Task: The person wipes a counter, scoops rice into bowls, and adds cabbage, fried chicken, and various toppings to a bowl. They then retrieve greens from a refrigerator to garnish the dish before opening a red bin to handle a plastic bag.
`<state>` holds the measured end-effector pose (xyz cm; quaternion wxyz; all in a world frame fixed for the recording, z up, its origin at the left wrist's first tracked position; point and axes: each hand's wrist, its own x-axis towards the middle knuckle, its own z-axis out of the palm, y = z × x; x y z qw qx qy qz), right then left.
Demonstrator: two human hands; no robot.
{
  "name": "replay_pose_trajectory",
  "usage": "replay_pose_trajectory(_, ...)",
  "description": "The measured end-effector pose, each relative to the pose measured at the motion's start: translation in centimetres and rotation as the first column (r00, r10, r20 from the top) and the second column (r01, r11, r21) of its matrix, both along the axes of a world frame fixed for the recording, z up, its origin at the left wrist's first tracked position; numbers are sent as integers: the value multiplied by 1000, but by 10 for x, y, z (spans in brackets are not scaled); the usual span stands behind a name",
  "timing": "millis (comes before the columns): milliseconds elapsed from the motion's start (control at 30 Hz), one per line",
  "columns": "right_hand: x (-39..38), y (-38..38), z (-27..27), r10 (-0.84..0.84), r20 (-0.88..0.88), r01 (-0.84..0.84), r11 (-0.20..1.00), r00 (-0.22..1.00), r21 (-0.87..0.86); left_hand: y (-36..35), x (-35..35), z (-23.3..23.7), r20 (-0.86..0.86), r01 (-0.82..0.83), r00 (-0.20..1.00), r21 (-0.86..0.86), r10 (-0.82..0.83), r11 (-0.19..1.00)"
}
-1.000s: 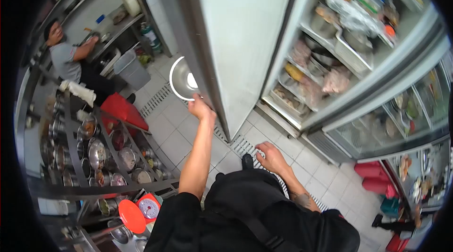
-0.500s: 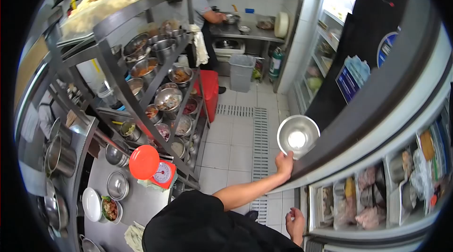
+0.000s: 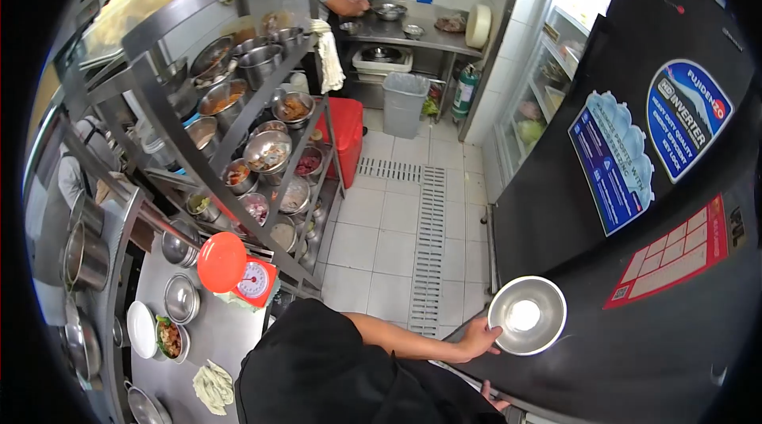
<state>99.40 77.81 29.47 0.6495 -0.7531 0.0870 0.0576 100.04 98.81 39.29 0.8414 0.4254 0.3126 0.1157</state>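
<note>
My left hand (image 3: 481, 337) grips a shiny stainless steel bowl (image 3: 548, 321) by its rim. The bowl's inside faces up toward me and nothing shows in it; it overlaps the dark freezer door (image 3: 524, 257) in this view. Lower down, my right hand (image 3: 494, 397) is partly hidden by my black shirt. Its visible fingers are apart, close to the pale lower edge of the door. Blue stickers (image 3: 689, 118) and a red-and-white sheet (image 3: 671, 251) are on the dark freezer surface.
A steel rack (image 3: 171, 51) with several food bowls stands left of the tiled aisle (image 3: 381, 222). A red scale (image 3: 254, 281), a white plate (image 3: 142, 329) and a cloth (image 3: 213, 388) are on the steel table. A person (image 3: 337, 5) works at the far counter, near a grey bin (image 3: 405, 103).
The freezer interior with its meat containers no longer shows; the dark door covers that side. My left hand has brought the bowl lower and to the right in view.
</note>
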Motion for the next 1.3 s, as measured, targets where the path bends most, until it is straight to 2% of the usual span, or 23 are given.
replay_pose_trajectory(67,1,-25,-1,-274,-27,274,961,961,-33,-9,8,-5,48,35,998,-9,-34,999)
replay_pose_trajectory(133,1,-46,-3,-511,7,509,856,860,-86,-9,17,-11,82,202,971,225,-225,953)
replay_pose_trajectory(167,1,-52,-3,-519,0,517,850,855,-102,-7,22,-18,41,243,962,324,-270,914)
replay_pose_trajectory(200,2,-54,-5,-554,-32,550,830,832,-92,-3,29,-25,30,252,961,316,-275,915)
replay_pose_trajectory(267,1,-56,-9,-613,-100,607,790,784,-79,7,40,-43,42,265,948,437,-314,859)
replay_pose_trajectory(300,3,-53,-11,-636,-132,633,771,760,-70,13,45,-49,85,235,954,374,-286,897)
replay_pose_trajectory(367,12,-37,-16,-672,-196,677,734,715,-49,33,51,-59,45,220,968,320,-247,922)
replay_pose_trajectory(433,44,0,-11,-469,-429,543,837,772,62,62,58,-65,20,195,979,217,-204,956)
replay_pose_trajectory(533,113,91,6,-88,-572,271,931,816,243,116,70,-84,-20,91,996,246,-89,965)
replay_pose_trajectory(567,135,124,15,61,-534,169,913,843,371,116,62,-97,-67,69,996,309,-51,949)
replay_pose_trajectory(600,166,149,1,263,-530,4,893,806,450,149,75,-116,-71,28,997,450,5,892)
replay_pose_trajectory(667,214,230,1,339,-490,-172,919,803,355,205,85,-122,-66,-55,995,190,69,980)
replay_pose_trajectory(700,236,260,8,473,-513,-358,880,716,312,235,85,-116,-60,-79,994,201,93,976)
replay_pose_trajectory(767,257,349,7,560,-423,-474,829,713,297,304,94,-102,-186,-65,975,285,122,956)
replay_pose_trajectory(800,267,387,6,614,-351,-558,789,706,258,338,102,-104,-180,-86,974,275,139,958)
replay_pose_trajectory(833,285,422,-3,693,-374,-662,713,617,230,374,109,-110,-146,-118,975,310,169,944)
replay_pose_trajectory(867,284,467,14,731,-345,-712,671,588,207,405,113,-111,-116,-141,975,343,191,929)
replay_pose_trajectory(967,298,577,43,757,-343,-758,631,556,163,507,129,-91,-44,-195,972,409,232,892)
replay_pose_trajectory(1033,318,633,44,738,-448,-691,657,505,301,569,145,-84,-4,-213,972,419,236,883)
replay_pose_trajectory(1133,343,698,48,785,-437,-717,599,439,357,642,166,-70,-6,-178,979,474,206,862)
replay_pose_trajectory(1233,379,762,24,769,-433,-662,631,470,404,700,185,-62,45,-159,987,326,153,932)
replay_pose_trajectory(1267,388,791,35,745,-459,-673,652,484,349,718,193,-54,52,-159,987,251,151,955)
replay_pose_trajectory(1300,411,815,16,731,-463,-672,666,501,324,733,199,-52,7,-204,979,178,206,963)
